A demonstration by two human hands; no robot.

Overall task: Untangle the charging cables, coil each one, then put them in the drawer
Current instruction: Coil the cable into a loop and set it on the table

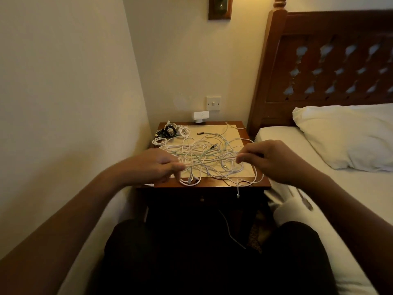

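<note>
Simultaneously left hand (156,167), right hand (271,160) pinch tangled cables (209,153).

One wide-angle camera, worn on the person's head, gives the only view. It faces forward and tilts steeply down across the person's lap toward the bench (214,185), close enough that both arms reach in from the lower corners. The left grip (157,165) and right grip (270,160) meet over the bench's near edge at mid-frame. The back wall (187,60) rises behind the bench's far edge, and the bed (287,141) runs down the right side.
</note>
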